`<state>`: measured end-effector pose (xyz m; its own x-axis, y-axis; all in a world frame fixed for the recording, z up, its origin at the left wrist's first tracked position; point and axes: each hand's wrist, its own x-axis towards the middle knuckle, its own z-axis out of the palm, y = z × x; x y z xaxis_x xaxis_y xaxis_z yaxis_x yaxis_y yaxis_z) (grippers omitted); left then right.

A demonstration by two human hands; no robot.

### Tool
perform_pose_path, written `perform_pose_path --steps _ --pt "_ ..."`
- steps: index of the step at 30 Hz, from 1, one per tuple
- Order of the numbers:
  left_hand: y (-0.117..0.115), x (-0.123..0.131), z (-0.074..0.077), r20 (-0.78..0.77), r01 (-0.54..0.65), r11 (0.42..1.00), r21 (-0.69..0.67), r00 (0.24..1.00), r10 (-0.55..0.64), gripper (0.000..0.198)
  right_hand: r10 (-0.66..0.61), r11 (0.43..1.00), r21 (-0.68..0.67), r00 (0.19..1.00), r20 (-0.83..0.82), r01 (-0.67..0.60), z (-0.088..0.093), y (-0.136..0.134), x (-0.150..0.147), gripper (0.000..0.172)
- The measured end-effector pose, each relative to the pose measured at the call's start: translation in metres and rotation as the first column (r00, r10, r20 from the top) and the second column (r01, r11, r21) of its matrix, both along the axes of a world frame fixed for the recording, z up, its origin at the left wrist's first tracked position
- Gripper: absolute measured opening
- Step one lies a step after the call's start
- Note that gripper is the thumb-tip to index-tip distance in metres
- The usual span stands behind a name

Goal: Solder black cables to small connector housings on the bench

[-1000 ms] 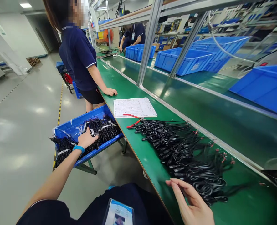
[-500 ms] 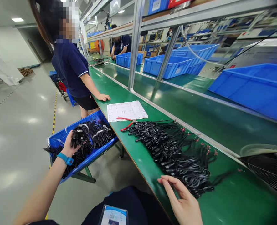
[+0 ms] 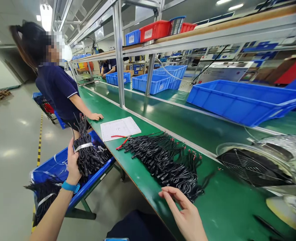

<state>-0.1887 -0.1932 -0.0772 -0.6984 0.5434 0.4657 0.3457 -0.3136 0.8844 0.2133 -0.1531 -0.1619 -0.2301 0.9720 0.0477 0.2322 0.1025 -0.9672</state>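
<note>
My left hand is wrapped around a bundle of black cables bound with a white tie. The bundle is held upright above the blue bin, with the loose wire ends pointing up. More tied black cables lie in the bin's near end. My right hand hovers over the green bench edge with loosely bent fingers and nothing between them. Just beyond it, a row of coiled black cables with reddish wire ends spreads across the bench.
Red-handled pliers and paper sheets lie on the green bench. A co-worker stands at left, one hand on the bench. A fan is at right. Blue crates and a metal post stand behind.
My left hand has lifted and turned the cable bundle upright, so its tie and wire ends show. The view has swung right and up. My right hand keeps much the same pose.
</note>
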Motion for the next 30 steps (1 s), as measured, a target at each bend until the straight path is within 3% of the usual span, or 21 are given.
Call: perform_pose_path --steps 2,5,7,9,12,16,20,24,27,30 --pt "0.007 0.019 0.01 -0.211 0.05 0.999 0.007 0.976 -0.048 0.07 0.006 1.0 -0.016 1.0 -0.028 -0.006 0.008 0.002 -0.001 0.044" --pt "0.018 0.067 0.018 -0.388 0.144 0.987 -0.073 0.907 -0.161 0.078 0.062 0.997 -0.044 0.991 -0.117 -0.067 0.018 0.006 -0.002 0.053" --pt "0.026 0.111 0.018 -0.427 0.216 0.959 -0.184 0.861 -0.276 0.081 0.128 0.989 -0.045 0.968 -0.217 -0.141 0.022 0.01 -0.002 0.066" --pt "0.032 0.16 0.013 -0.388 0.366 0.876 -0.313 0.793 -0.47 0.088 0.142 0.984 -0.06 0.933 -0.33 -0.171 0.025 0.015 0.001 0.073" --pt "0.039 0.227 0.001 -0.376 0.471 0.747 -0.469 0.659 -0.651 0.1 -0.005 0.978 -0.195 0.924 -0.382 -0.075 0.028 0.023 0.017 0.073" --pt "0.044 0.287 -0.013 -0.478 0.44 0.684 -0.582 0.494 -0.726 0.108 -0.138 0.942 -0.334 0.945 -0.296 0.032 0.031 0.033 0.058 0.072" --pt "0.046 0.324 -0.019 -0.516 0.438 0.591 -0.678 0.289 -0.806 0.109 -0.219 0.916 -0.385 0.942 -0.256 0.109 0.035 0.042 0.097 0.064" --pt "0.044 0.351 -0.022 -0.495 0.442 0.514 -0.735 0.169 -0.852 0.104 -0.233 0.914 -0.394 0.918 -0.321 0.095 0.047 0.047 0.117 0.055" --pt "0.052 0.354 -0.029 -0.451 0.434 0.445 -0.784 0.095 -0.887 0.096 -0.225 0.897 -0.442 0.855 -0.468 -0.006 0.049 0.062 0.12 0.057" --pt "0.07 0.345 -0.032 -0.424 0.447 0.383 -0.808 0.009 -0.905 0.09 -0.258 0.9 -0.436 0.825 -0.503 0.016 0.042 0.079 0.116 0.055"
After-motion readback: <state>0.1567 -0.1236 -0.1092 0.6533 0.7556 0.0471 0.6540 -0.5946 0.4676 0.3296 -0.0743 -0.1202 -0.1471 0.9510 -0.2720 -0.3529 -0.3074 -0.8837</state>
